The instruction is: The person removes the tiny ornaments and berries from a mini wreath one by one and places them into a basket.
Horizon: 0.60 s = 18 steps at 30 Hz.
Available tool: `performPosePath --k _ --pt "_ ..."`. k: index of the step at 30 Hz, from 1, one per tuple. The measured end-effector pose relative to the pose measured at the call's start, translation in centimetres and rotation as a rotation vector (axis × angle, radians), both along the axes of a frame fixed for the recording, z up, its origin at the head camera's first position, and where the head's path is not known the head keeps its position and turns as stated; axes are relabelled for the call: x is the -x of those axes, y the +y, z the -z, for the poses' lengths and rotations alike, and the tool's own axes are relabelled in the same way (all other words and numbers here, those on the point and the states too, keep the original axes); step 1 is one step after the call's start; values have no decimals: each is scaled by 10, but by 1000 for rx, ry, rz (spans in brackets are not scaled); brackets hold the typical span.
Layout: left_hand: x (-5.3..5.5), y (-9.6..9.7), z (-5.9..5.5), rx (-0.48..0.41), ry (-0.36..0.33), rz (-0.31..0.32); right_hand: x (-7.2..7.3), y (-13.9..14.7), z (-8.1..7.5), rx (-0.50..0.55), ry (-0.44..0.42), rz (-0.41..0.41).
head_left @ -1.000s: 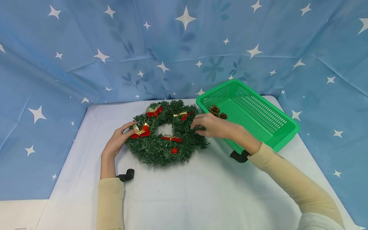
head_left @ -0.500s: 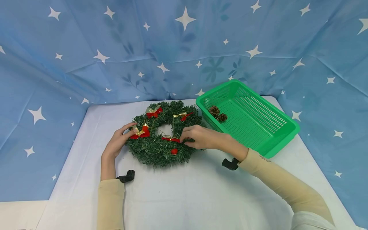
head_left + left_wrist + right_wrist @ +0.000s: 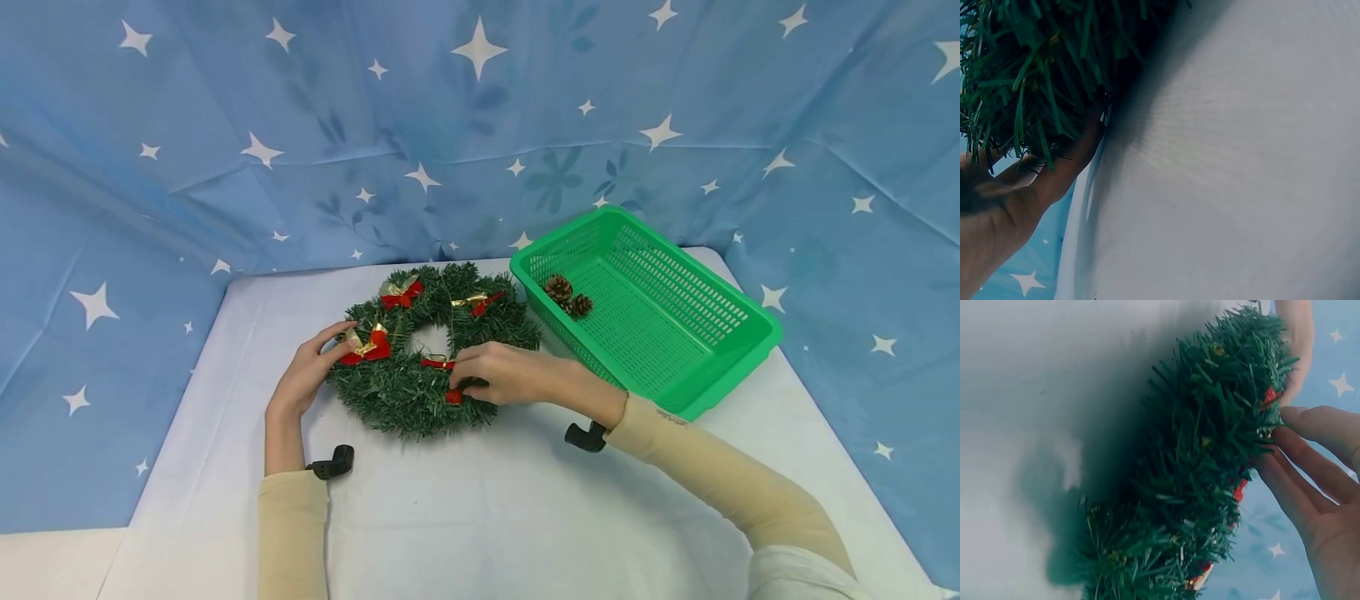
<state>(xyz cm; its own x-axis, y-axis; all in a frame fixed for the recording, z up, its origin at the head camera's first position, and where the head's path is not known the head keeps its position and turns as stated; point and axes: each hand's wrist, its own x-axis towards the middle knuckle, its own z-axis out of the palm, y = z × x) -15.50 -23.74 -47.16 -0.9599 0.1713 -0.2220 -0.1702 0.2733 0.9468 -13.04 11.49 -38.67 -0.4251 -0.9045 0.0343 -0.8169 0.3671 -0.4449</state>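
Observation:
A green tinsel wreath (image 3: 405, 396) with red and gold bows lies on the white-covered table. At its left rim, beside a red bow (image 3: 367, 346), my left hand (image 3: 303, 371) grips it, thumb on top; the left wrist view shows fingers against the wreath's underside. My right hand (image 3: 502, 372) has bent fingers at the wreath's front right, touching the greenery next to a red ball (image 3: 453, 397) and the front bow (image 3: 435, 362). In the right wrist view the thumb (image 3: 1316, 425) and fingers meet the wreath's decorated face; whether they pinch anything is unclear.
A green plastic basket (image 3: 720, 367) stands behind and right of the wreath. Several brown pine cones (image 3: 558, 288) lie in its left corner. A blue star-patterned cloth (image 3: 480, 125) hangs around the back and sides of the white table (image 3: 480, 517).
My right hand has moved from the wreath's right side, past the front bow's end, leftward and nearer to the red ball. My left hand has stayed at the left rim.

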Motion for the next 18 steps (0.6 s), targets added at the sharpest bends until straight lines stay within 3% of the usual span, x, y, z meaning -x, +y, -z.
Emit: performPosePath --k 5,18 --pt "0 0 -1 2 10 5 -2 -6 2 -56 -21 -8" --pt "-2 1 -2 -4 17 -6 -5 -14 9 -117 26 -19"
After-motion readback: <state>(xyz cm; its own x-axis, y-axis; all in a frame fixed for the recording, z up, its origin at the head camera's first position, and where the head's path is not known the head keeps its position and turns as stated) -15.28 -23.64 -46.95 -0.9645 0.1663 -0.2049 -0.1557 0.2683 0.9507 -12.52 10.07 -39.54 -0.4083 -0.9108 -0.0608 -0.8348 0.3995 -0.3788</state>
